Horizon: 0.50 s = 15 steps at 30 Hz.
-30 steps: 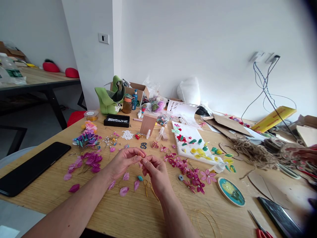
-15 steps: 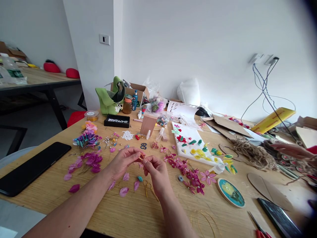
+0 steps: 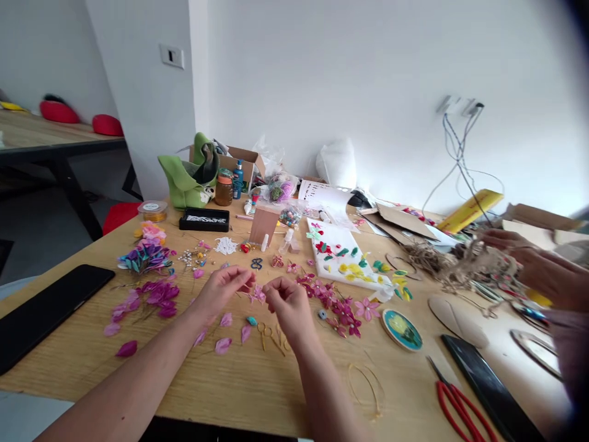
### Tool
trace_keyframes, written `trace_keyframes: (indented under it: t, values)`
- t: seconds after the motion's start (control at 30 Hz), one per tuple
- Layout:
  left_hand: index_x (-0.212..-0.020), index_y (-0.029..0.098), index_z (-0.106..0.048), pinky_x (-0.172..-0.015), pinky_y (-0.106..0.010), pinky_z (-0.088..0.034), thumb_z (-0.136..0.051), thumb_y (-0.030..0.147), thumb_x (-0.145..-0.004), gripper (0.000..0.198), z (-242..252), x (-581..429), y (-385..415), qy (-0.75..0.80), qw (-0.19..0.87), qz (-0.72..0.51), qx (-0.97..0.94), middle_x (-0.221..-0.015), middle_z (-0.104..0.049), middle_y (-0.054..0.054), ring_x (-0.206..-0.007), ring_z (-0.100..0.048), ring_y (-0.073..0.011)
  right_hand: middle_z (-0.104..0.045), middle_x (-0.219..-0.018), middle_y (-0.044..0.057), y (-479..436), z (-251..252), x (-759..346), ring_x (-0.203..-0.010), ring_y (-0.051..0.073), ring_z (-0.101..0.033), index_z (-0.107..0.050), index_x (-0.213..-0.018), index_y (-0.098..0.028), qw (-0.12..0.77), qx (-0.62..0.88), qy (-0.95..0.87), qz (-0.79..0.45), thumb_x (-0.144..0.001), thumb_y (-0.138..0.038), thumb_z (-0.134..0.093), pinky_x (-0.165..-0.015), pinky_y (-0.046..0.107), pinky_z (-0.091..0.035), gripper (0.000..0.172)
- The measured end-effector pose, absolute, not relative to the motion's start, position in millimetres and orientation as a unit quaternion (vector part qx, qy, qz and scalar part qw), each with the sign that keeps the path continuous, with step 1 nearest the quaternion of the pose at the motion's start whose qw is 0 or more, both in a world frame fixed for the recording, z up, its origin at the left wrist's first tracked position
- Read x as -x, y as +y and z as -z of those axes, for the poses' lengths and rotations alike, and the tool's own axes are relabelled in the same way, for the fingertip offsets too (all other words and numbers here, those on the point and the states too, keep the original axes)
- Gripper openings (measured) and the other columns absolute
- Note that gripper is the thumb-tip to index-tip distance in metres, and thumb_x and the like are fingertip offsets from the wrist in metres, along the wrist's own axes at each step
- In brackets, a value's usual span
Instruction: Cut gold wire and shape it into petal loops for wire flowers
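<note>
My left hand (image 3: 229, 287) hovers over the middle of the wooden table (image 3: 221, 393), its fingers pinched together; anything between them is too small to make out. Just to its right is my right hand (image 3: 288, 301), fingers curled and thumb pressed in, with a small gap between the two hands. A pink flower (image 3: 257, 294) lies between them. Below the hands are loose pink petals (image 3: 223, 345), a small turquoise piece (image 3: 251, 320) and gold scissors (image 3: 263, 331). Dark pink flowers (image 3: 344, 307) lie right of my right hand.
Another person's hand (image 3: 538, 264) holds tan fibre (image 3: 483, 270) at the right. Red-handled scissors (image 3: 460, 405), a dark phone (image 3: 492, 387) and a round painted plaque (image 3: 402, 330) lie nearer. A black phone (image 3: 50, 307) is at the left; a green bag (image 3: 181, 184) stands behind.
My hands have moved apart slightly, and the thin strand between them no longer shows. The view has shifted right. The other person's hand now lifts the tan fibre.
</note>
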State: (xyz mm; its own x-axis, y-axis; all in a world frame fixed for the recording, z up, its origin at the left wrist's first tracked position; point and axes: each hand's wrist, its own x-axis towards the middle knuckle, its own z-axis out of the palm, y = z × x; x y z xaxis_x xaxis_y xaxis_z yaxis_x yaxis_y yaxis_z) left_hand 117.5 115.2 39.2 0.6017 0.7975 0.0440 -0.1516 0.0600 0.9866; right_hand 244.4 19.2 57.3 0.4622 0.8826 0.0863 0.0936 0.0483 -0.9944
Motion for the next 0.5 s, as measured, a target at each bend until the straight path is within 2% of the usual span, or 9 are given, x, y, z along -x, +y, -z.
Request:
trace_keyframes:
  t: [0.1,0.27,0.4,0.5]
  values:
    - [-0.082,0.015,-0.069,-0.073,-0.029,-0.050,-0.070,0.047,-0.073,0.033,-37.3,-116.7,116.7,0.271,0.694,-0.346,-0.570,-0.081,-0.068,-0.005,-0.077,-0.062,-0.0163,-0.048,-0.051,-0.006,-13.0,-84.3,-255.6,-0.046,0.006,-0.040,-0.058,-0.066,-0.016,0.631,0.604,-0.380,-0.306,-0.073,-0.035,-0.066,-0.045,0.019,-0.031,0.022]
    - [-0.082,0.018,-0.071,-0.075,-0.030,-0.050,-0.074,0.050,-0.068,0.035,-35.8,-116.5,116.8,0.271,0.664,-0.349,-0.603,-0.078,-0.069,-0.004,-0.076,-0.062,-0.0180,-0.030,-0.045,-0.011,-99.1,-99.4,-247.9,-0.040,0.003,-0.020,-0.054,-0.068,-0.017,0.696,0.583,-0.273,-0.319,-0.077,-0.042,-0.070,-0.039,0.018,-0.014,0.031]
    - [-0.086,0.019,-0.071,-0.075,-0.032,-0.051,-0.073,0.053,-0.067,0.039,-36.0,-116.9,111.3,0.286,0.603,-0.342,-0.662,-0.079,-0.069,-0.004,-0.077,-0.063,-0.0199,-0.024,-0.046,-0.012,-151.9,-54.4,-216.2,-0.042,0.003,-0.014,-0.052,-0.066,-0.017,0.707,0.614,-0.119,-0.330,-0.075,-0.048,-0.071,-0.042,0.019,-0.009,0.037]
    - [-0.090,0.020,-0.069,-0.079,-0.033,-0.052,-0.070,0.054,-0.070,0.040,-33.1,-118.7,106.9,0.285,0.565,-0.340,-0.696,-0.085,-0.071,-0.004,-0.083,-0.064,-0.0219,-0.024,-0.046,-0.012,-170.1,-4.6,-196.2,-0.042,0.003,-0.012,-0.051,-0.063,-0.018,0.729,0.605,-0.050,-0.317,-0.068,-0.050,-0.076,-0.041,0.019,-0.007,0.041]
